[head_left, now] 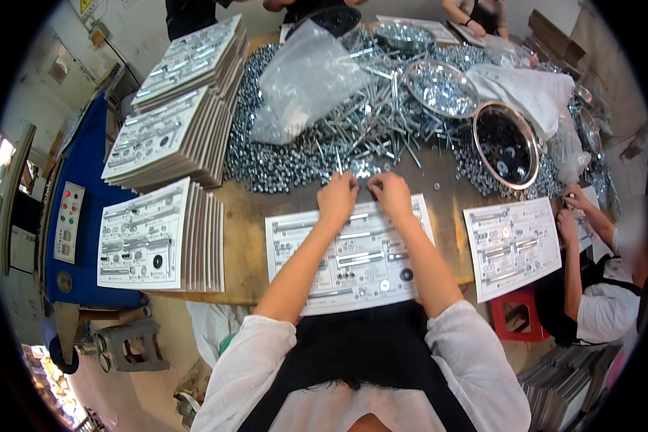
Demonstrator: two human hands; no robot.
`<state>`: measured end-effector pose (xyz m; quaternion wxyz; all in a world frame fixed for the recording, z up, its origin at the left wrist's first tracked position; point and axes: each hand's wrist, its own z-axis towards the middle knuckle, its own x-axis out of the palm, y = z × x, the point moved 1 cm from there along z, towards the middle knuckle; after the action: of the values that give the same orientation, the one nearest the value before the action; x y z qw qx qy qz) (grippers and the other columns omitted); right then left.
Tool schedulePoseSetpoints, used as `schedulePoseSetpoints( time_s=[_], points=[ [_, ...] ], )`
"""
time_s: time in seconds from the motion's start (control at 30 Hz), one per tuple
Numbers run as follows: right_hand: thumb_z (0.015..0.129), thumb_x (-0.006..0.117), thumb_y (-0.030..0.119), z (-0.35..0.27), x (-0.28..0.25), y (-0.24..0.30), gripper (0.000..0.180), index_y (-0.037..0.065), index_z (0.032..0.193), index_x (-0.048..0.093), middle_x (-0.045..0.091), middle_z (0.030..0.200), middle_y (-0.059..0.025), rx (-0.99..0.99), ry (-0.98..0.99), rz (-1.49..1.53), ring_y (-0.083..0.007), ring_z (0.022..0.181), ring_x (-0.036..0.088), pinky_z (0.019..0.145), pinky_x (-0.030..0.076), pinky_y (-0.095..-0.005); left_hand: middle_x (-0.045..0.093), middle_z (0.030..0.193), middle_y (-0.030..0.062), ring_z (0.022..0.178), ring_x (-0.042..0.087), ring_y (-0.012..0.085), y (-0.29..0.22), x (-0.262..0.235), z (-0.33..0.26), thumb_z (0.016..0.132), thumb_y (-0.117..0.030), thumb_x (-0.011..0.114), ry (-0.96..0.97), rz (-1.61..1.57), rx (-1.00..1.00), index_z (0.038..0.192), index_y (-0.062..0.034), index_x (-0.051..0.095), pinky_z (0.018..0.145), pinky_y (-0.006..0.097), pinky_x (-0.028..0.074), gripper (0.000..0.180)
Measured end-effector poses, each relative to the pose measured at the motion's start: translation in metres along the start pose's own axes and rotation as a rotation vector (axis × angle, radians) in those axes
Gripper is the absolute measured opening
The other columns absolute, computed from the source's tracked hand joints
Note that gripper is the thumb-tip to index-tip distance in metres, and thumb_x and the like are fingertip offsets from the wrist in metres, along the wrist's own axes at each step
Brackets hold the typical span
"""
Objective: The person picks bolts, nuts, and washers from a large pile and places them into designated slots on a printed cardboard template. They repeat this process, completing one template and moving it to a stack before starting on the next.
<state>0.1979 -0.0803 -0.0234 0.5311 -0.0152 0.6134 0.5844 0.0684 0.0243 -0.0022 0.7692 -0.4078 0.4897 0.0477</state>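
Note:
Both my arms reach over a white printed card (360, 295) at the table's front edge. Bolts, washers and nuts lie on its printed shapes. Beyond its far edge, my left hand (338, 196) has its fingers pinched together at the border of the hardware pile. A thin bright rod stands just past those fingertips; whether they grip it is unclear. Close beside it, my right hand (392, 194) is also closed, fingertips down near some flat shiny washers (366, 170). Anything between the fingers of either hand is too small to make out.
Stacked cards (142, 237) rise at the left. A heap of bolts (392, 108) and a plastic bag (302, 83) lie ahead. A bowl of dark washers (507, 147) stands right of my hands, near another card (513, 248). A co-worker (590, 288) works at the right.

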Motion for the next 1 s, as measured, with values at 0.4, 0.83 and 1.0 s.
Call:
schedulePoseSetpoints(
  time_s=[0.4, 0.83, 1.0],
  points=[
    [0.084, 0.070, 0.010, -0.022, -0.044, 0.015, 0.012, 0.007, 0.094, 0.075, 0.072, 0.086, -0.0092, -0.002, -0.091, 0.105, -0.0267, 0.077, 0.070, 0.069, 0.054, -0.0376, 0.065, 0.076, 0.0080, 0.068, 0.062, 0.0205, 0.011, -0.018, -0.003, 0.086, -0.016, 0.071, 0.022, -0.401, -0.101, 0.092, -0.0034, 0.063, 0.066, 0.034, 0.049, 0.016],
    [0.095, 0.067, 0.012, -0.269, -0.166, 0.011, 0.018, -0.004, 0.102, 0.073, 0.073, 0.092, -0.0102, 0.610, 0.781, 0.766, -0.0146, 0.078, 0.071, 0.074, 0.059, -0.0279, 0.064, 0.085, 0.0005, 0.071, 0.057, 0.0059, 0.008, -0.058, -0.020, 0.091, -0.011, 0.069, -0.041, -0.757, -0.010, 0.105, -0.0033, 0.063, 0.064, 0.023, 0.049, 0.016],
    [0.090, 0.070, 0.020, -0.374, -0.120, -0.135, 0.021, -0.001, 0.093, 0.074, 0.074, 0.085, -0.0100, 0.990, 0.556, -0.050, -0.0146, 0.072, 0.070, 0.064, 0.058, -0.0284, 0.065, 0.093, 0.0007, 0.072, 0.058, 0.0058, -0.013, -0.073, -0.034, 0.096, -0.010, 0.065, 0.022, -0.806, 0.020, 0.110, -0.0031, 0.062, 0.066, 0.020, 0.048, 0.016]
  ],
)
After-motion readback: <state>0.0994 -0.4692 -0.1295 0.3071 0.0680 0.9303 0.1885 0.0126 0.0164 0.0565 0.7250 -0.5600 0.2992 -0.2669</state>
